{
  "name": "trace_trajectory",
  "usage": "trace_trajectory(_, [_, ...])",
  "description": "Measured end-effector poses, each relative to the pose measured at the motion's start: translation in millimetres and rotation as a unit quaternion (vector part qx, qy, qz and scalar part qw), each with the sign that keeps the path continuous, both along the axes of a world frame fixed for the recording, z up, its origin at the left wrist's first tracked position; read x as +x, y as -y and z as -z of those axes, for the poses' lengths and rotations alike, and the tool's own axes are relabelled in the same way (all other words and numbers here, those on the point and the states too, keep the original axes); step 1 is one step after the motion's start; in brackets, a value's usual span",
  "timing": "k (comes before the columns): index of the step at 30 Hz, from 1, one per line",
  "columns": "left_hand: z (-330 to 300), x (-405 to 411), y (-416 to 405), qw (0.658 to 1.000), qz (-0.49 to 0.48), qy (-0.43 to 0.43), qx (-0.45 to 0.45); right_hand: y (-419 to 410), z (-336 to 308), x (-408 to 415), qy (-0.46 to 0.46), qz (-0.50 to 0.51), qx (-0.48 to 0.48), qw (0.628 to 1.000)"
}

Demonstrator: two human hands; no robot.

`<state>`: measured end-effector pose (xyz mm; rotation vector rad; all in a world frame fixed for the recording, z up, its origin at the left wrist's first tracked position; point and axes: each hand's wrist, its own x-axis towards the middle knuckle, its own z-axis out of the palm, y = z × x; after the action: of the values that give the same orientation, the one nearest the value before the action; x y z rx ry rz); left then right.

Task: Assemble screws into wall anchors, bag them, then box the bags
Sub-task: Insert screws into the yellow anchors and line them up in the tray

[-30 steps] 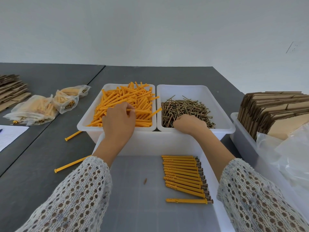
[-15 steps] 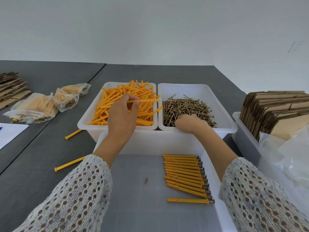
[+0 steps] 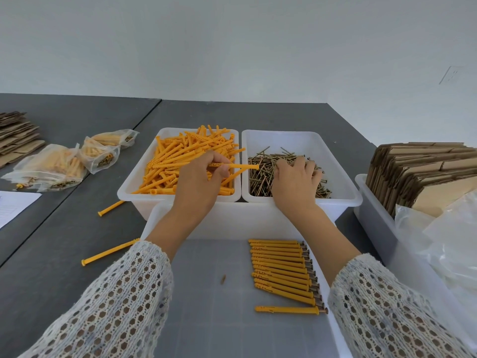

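Observation:
My left hand (image 3: 198, 184) hovers over the white bin of orange wall anchors (image 3: 175, 161) and pinches one anchor (image 3: 242, 166), which points right toward the screw bin. My right hand (image 3: 294, 182) lies palm down on the pile of brass screws (image 3: 260, 177) in the neighbouring white bin (image 3: 346, 182), fingers spread and tips dipping into the pile. Whether it holds a screw is hidden. In the front tray (image 3: 201, 293) lies a row of several assembled anchors with screws (image 3: 281, 270).
Filled clear bags (image 3: 51, 166) lie at the left. Two loose anchors (image 3: 109, 251) rest on the dark table. Flat cardboard boxes (image 3: 423, 171) stand in a bin at the right beside empty plastic bags (image 3: 449, 241). More flat cardboard (image 3: 15, 135) and a paper (image 3: 13, 205) sit far left.
My left hand has lifted one anchor out of the pile and turned it toward the right. My right hand has reached further into the screws with its fingers spread.

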<state>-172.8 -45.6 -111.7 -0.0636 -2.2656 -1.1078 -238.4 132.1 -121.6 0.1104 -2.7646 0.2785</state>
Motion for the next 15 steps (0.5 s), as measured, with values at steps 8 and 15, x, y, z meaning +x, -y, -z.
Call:
trace_trajectory(8, [-0.4,-1.0,3.7,0.999,-0.026,0.01,0.018,0.9,0.0,0.3,-0.022,-0.056,0.007,0.998])
trace_trajectory(15, [1.5,-2.5,1.9,0.999,-0.036,0.031,-0.01,0.4,0.0,0.3,-0.032,-0.085,-0.014,0.996])
